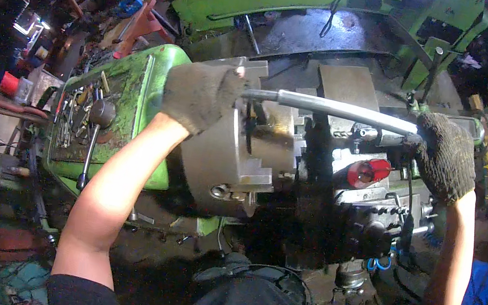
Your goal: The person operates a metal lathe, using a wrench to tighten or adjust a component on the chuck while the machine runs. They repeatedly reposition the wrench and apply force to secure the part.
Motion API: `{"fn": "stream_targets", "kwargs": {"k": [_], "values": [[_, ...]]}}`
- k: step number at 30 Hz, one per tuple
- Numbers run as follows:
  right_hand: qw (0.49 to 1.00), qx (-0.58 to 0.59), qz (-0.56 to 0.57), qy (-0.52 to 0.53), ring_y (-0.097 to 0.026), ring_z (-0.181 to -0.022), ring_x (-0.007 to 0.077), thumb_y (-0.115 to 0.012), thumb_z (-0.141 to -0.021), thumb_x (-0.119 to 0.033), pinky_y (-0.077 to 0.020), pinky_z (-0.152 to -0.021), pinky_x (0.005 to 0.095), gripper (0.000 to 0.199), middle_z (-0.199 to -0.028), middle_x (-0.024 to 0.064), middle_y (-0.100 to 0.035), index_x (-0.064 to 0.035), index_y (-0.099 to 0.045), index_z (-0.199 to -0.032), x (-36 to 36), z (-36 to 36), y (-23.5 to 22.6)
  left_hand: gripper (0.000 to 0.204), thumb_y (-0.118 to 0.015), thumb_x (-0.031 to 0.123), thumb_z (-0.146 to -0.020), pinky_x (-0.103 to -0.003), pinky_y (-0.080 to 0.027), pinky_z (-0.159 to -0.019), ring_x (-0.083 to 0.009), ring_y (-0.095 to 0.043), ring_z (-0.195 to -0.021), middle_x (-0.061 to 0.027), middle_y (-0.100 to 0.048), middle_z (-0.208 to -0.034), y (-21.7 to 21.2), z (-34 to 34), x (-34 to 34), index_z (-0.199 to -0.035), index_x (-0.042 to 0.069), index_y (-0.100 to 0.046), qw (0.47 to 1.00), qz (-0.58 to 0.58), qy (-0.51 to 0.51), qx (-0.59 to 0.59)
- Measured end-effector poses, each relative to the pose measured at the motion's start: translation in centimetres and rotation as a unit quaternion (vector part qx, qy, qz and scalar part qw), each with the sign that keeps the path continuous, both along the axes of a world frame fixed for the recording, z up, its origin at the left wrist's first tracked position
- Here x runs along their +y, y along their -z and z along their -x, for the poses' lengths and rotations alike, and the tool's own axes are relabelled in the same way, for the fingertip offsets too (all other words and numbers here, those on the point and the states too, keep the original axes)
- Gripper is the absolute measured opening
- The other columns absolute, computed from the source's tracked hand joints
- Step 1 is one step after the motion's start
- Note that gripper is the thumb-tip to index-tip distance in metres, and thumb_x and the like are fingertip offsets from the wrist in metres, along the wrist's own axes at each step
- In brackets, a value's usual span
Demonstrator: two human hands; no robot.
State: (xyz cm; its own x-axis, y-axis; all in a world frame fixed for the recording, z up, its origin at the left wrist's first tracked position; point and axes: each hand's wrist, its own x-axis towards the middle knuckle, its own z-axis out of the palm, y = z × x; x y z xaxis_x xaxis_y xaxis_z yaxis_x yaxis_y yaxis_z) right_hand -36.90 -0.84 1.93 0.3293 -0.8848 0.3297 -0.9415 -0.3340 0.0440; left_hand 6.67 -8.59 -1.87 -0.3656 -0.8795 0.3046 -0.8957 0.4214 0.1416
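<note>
Head view, machine: a green machine (168,57) is shown beneath both arms, with a round metal chuck (206,165) mounted at its right side.
Metal bar (343,110): it is stretched almost level across the top of the chuck, between the two gloved hands.
Left hand (198,95): the bar's thinner end is met by the fingers, but how tightly they are closed cannot be told; the back is turned up, the forearm slanted.
Right hand (448,159): the bar's thicker end is wrapped by curled fingers; the forearm is raised nearly upright.
</note>
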Motion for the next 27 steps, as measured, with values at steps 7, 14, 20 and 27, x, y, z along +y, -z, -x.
{"fn": "stream_targets", "kwargs": {"k": [7,14,20,27], "values": [[0.977,-0.038,-0.086,0.190,-0.071,-0.078,0.0423,-0.082,-0.095,-0.039,-0.0540,-0.069,0.0521,0.035,-0.084,0.0173,-0.070,-0.0071,-0.068,-0.094,15.2,-11.5,-1.6,0.033,-0.058,0.042,-0.103,-0.055,-0.059,-0.067,-0.0391,-0.077,-0.076,-0.0161,-0.076,-0.080,0.2,-1.3,-6.7,-0.090,0.019,-0.078,0.969,0.095,0.203,-0.108],[0.914,-0.206,-0.297,0.184,-0.072,-0.097,0.0465,-0.073,-0.100,-0.043,-0.0561,-0.084,0.0533,0.042,-0.099,0.0247,-0.073,-0.0020,-0.073,-0.111,15.9,-8.8,-2.3,0.029,-0.069,0.042,-0.093,-0.052,-0.057,-0.076,-0.0400,-0.075,-0.088,-0.0149,-0.074,-0.083,0.2,1.1,-5.5,-0.084,0.016,-0.077,0.983,0.098,0.149,-0.039],[0.708,-0.433,-0.558,0.023,-0.071,-0.118,0.0323,-0.076,-0.098,-0.046,-0.0561,-0.103,0.0457,0.071,-0.127,0.0216,-0.073,0.0020,-0.060,-0.149,12.9,-4.7,-0.9,0.070,-0.077,0.026,-0.093,-0.047,-0.049,-0.110,-0.0359,-0.060,-0.127,-0.0225,-0.059,-0.128,3.7,3.3,-2.6,-0.153,0.011,-0.045,0.948,0.053,-0.239,0.204],[0.675,-0.426,-0.580,-0.165,-0.071,-0.114,0.0406,-0.077,-0.097,-0.038,-0.0557,-0.099,0.0485,0.050,-0.119,0.0259,-0.071,-0.0026,-0.068,-0.131,11.4,-3.4,3.7,0.057,-0.067,-0.003,-0.100,-0.038,-0.047,-0.115,-0.0253,-0.062,-0.125,-0.0125,-0.062,-0.134,3.6,4.7,-0.5,-0.153,0.004,-0.046,0.899,-0.017,-0.215,0.381]]}}
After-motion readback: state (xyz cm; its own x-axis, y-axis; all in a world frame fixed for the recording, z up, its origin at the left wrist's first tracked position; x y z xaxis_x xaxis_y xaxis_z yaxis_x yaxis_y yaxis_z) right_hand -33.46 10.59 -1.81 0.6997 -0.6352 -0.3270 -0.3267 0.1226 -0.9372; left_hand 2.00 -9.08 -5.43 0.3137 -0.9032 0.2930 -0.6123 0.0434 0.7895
